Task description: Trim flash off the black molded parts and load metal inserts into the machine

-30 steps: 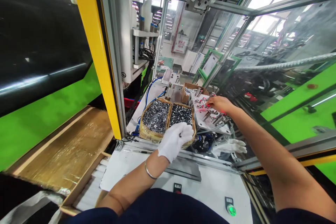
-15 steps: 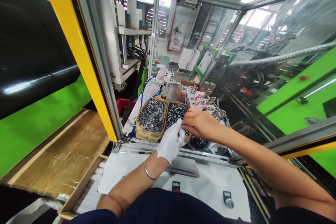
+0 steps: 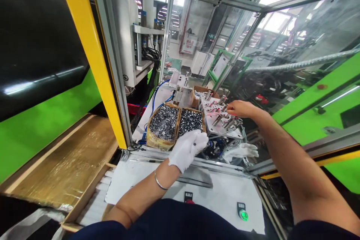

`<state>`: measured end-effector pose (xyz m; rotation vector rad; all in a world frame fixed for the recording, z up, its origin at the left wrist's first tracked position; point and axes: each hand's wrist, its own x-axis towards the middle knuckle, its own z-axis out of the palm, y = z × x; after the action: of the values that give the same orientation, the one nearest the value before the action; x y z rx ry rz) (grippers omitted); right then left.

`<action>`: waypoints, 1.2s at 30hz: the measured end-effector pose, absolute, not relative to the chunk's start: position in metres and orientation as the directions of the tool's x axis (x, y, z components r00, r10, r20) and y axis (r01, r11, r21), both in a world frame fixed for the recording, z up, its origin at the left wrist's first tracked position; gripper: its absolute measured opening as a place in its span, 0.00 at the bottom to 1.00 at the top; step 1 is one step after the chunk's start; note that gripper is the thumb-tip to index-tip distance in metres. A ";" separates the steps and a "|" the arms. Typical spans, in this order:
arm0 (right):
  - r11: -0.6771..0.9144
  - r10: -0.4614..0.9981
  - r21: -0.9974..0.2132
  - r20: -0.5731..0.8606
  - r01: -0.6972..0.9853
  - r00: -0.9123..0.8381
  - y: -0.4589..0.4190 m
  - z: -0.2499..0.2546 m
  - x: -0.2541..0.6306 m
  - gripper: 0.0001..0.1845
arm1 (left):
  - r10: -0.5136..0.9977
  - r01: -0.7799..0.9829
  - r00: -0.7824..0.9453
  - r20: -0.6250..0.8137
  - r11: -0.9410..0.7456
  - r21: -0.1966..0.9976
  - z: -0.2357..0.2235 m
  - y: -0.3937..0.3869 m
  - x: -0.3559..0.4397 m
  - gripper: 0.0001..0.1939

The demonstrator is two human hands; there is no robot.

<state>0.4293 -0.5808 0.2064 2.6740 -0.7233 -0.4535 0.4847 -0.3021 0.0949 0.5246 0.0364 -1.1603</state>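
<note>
My left hand (image 3: 188, 149), in a white glove, hovers at the near edge of a cardboard box of small metal nuts (image 3: 190, 120); its fingers are curled on a small dark part. A second box of nuts (image 3: 163, 122) stands beside it on the left. My bare right hand (image 3: 239, 108) reaches over a metal fixture plate (image 3: 218, 119) with several pins and hoses, its fingertips pinched at the plate's far side; what they pinch is too small to make out.
A loose white glove (image 3: 241, 150) lies below the fixture. A yellow frame post (image 3: 92, 56) stands at left, clear guard panels at right. A white panel (image 3: 225, 198) with a lit green button (image 3: 243, 215) lies near me. A wooden tray (image 3: 64, 161) sits at left.
My right hand has left the gloved left hand at the nut box and gone back out to the far side of the fixture plate. The left hand has stayed put.
</note>
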 end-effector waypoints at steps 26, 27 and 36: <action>-0.927 0.286 -0.214 0.123 0.307 0.950 -0.440 0.190 0.421 0.17 | -0.841 0.592 0.526 -0.122 0.260 0.763 0.089 -0.312 0.480 0.33; -0.922 0.290 -0.225 0.139 0.315 0.947 -0.435 0.187 0.421 0.16 | -0.832 0.529 0.544 -0.106 0.242 0.813 0.088 -0.311 0.480 0.34; -0.931 -0.362 -0.047 0.018 -0.361 0.932 -0.547 0.226 0.427 0.16 | -0.741 -0.624 0.575 0.347 -0.123 0.771 0.083 -0.327 0.506 0.24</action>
<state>0.4266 -0.5467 0.2262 3.1299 -0.5860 0.0412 0.5057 -0.3266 0.0826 1.8231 -1.1156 -0.1489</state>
